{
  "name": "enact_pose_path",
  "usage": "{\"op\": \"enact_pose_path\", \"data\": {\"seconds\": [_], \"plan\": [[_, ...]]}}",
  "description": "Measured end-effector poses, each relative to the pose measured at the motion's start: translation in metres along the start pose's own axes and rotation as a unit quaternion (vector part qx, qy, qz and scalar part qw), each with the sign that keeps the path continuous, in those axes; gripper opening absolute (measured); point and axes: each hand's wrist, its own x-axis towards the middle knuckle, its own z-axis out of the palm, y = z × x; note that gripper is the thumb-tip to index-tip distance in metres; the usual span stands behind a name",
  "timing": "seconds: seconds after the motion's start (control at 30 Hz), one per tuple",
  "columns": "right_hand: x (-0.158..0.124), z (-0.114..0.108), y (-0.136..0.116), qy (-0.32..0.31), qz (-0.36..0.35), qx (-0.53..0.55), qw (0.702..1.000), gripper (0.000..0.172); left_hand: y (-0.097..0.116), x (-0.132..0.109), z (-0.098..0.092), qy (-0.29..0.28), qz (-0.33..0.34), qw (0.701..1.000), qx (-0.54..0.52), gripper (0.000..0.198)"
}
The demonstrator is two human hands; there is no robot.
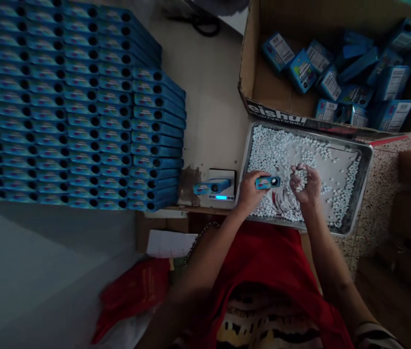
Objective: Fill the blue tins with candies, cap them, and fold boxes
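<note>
Likely a packing workshop: stacked boxes (81,107)

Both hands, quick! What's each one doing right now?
Left hand: closed, holding a small blue box.
Right hand: a cupped grip, holding a bunch of white pellets.

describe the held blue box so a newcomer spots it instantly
Find the metal tray of white pellets. Over its left part, the left hand holds a small blue box. Unlike the box on the scale and the stacked boxes, this one is in a hand.
</note>
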Motion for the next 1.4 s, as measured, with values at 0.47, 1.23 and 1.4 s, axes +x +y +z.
{"op": "enact_pose_path", "data": {"seconds": [0.47, 1.23, 1.4], "plan": [[-0.007, 0.062, -0.036, 0.106, -0.091, 0.124, 0.982, 0.044, 0.026, 0.012, 0.025, -0.019, -0.004, 0.999, 0.042, 0.039], [-0.035, -0.013, -0.004, 0.27, -0.051, -0.107, 0.956, 0.038, 0.006, 0.013, 0.011, -0.001, -0.006, 1.0, -0.027, 0.041], [-0.06, -0.032, 0.029, 0.019, -0.081, -0.568, 0.819, 0.051, 0.008, 0.014, 0.0, 0.016, 0.013, 1.0, -0.001, 0.04]]}}
